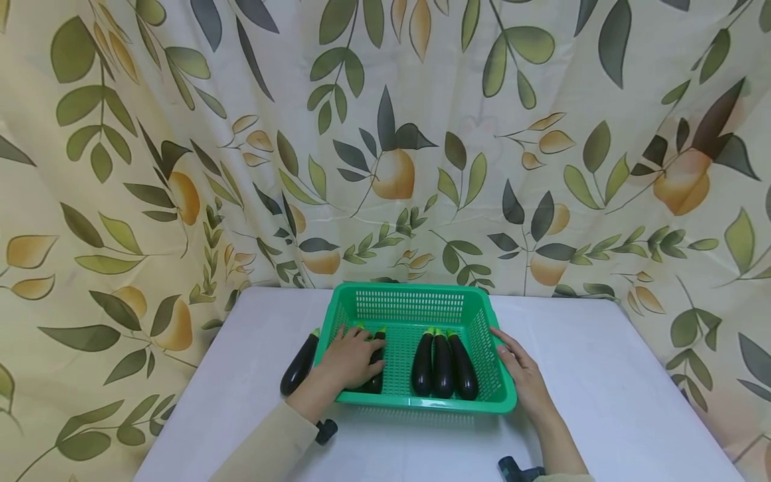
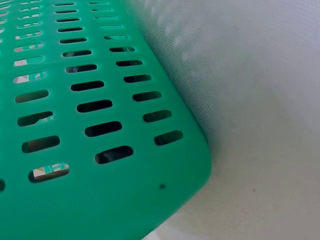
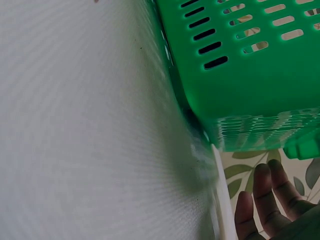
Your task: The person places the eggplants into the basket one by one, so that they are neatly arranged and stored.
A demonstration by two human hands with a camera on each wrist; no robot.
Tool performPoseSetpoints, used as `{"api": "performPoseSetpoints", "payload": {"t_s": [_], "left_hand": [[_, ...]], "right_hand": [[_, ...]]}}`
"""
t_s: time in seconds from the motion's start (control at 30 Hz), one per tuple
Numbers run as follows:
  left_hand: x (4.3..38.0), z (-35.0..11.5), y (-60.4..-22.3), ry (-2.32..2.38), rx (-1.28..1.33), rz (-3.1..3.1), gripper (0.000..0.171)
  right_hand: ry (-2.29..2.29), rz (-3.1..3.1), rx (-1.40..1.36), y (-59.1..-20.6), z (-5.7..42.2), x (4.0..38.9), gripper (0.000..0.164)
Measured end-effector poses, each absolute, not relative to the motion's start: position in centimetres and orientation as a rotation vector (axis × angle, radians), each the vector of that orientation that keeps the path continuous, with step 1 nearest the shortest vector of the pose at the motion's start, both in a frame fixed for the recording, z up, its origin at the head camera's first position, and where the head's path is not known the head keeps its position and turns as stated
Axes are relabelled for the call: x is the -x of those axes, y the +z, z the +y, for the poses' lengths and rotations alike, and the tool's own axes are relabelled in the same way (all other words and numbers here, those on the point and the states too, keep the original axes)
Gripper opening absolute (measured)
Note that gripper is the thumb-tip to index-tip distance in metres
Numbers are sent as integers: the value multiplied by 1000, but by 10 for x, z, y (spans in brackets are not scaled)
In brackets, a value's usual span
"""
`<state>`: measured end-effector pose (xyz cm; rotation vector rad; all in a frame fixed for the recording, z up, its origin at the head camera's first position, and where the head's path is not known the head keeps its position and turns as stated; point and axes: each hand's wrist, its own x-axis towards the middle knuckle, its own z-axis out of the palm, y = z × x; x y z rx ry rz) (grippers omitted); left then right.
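A green plastic basket (image 1: 421,402) with slotted walls stands on the white-covered table. Inside it on the right, three dark purple eggplants (image 1: 444,367) lie side by side, green stems pointing away. My left hand (image 1: 349,358) reaches over the left rim, its spread fingers resting across more eggplants (image 1: 375,383), which it partly covers. Outside the left wall lies another eggplant (image 1: 299,365). My right hand (image 1: 523,371) is at the right rim, fingers extended along the outside of the basket. In the right wrist view its fingers (image 3: 265,200) show straight and slightly apart near the basket's corner.
The white tablecloth (image 1: 602,395) spreads on both sides of the basket. Behind the table hangs a curtain (image 1: 446,140) printed with leaves and fruit. Dark wrist-worn camera mounts (image 1: 326,432) sit at both wrists. Slotted basket wall fills much of the left wrist view.
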<state>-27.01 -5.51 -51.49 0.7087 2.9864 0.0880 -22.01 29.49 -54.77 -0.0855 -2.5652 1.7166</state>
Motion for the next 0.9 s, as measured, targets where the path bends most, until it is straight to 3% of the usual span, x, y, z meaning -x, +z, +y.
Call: {"api": "performPoseSetpoints", "payload": {"t_s": [0.9], "left_hand": [[272, -56, -517, 243, -771, 3003, 50]], "right_hand": [[1737, -2559, 83, -548, 296, 221, 55]]}}
